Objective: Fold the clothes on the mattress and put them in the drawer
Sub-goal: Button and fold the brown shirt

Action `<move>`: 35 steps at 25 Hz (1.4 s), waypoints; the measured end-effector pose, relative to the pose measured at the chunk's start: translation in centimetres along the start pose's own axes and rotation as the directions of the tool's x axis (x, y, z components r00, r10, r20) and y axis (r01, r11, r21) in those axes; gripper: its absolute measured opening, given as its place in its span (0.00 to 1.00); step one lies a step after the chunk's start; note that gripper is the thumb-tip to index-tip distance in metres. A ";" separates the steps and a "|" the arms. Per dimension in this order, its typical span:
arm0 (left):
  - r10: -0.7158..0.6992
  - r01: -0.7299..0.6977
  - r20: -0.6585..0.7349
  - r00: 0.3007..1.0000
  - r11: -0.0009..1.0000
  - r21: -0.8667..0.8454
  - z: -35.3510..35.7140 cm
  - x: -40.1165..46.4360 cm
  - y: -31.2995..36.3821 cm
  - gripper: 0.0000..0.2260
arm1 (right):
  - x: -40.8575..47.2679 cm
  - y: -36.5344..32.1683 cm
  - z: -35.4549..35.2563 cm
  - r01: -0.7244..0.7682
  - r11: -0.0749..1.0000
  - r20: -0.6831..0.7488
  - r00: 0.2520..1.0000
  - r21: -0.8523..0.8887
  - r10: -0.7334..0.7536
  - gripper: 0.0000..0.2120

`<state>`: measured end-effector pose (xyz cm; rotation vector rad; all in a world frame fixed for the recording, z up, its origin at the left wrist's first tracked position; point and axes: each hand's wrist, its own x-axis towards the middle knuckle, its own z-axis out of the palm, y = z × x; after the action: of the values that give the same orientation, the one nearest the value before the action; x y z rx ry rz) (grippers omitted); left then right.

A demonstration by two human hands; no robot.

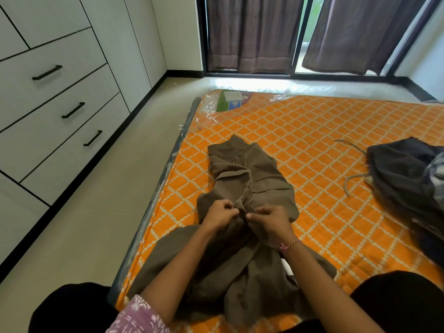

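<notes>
**Olive garment barely started, drawers shut**

Olive-brown crumpled cotton garment [242, 212] lies mid-frame on the orange quilted mattress [336, 140]. Left hand [219, 213] and right hand [270, 221] each pinch its cloth at centre. Dark clothes pile [408, 179] waits at right; white drawers [60, 111], upper left, are closed.

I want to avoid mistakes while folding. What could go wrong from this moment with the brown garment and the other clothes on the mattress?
1. Both the left hand and the right hand pinch the bunched middle of the brown garment; folding it now may lock in creases.
2. Its near end lies by the mattress edge and may slip to the floor.
3. The dark clothes pile has loose cords that might snag.
</notes>
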<state>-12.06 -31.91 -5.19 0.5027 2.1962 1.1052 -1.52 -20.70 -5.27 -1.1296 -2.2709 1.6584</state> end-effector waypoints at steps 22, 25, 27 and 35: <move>0.213 -0.235 0.111 0.971 0.941 0.244 -0.2 -1.1 0.2 0.14 | -2.5 -1.3 1.6 0.164 0.965 -0.130 0.973 -0.204 -0.193 0.10; 0.186 -0.195 0.101 0.977 0.977 0.088 -1.0 -1.5 -0.3 0.08 | -2.6 -0.8 2.1 0.203 0.951 -0.185 0.951 -0.232 -0.248 0.02; 0.155 -0.155 -0.008 0.988 0.987 0.033 -0.8 -1.9 -0.2 0.07 | -2.9 -0.9 2.4 0.234 0.945 -0.208 0.937 -0.227 -0.282 0.06; 0.049 -0.058 -0.256 0.966 0.998 -0.027 1.0 -2.0 0.7 0.09 | -2.9 -1.4 3.5 0.207 0.950 -0.292 0.917 -0.235 -0.272 0.08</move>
<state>-9.89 -32.10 -4.40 0.4266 2.3909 1.2961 -1.83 -25.34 -4.53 -1.0167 -2.2852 1.0867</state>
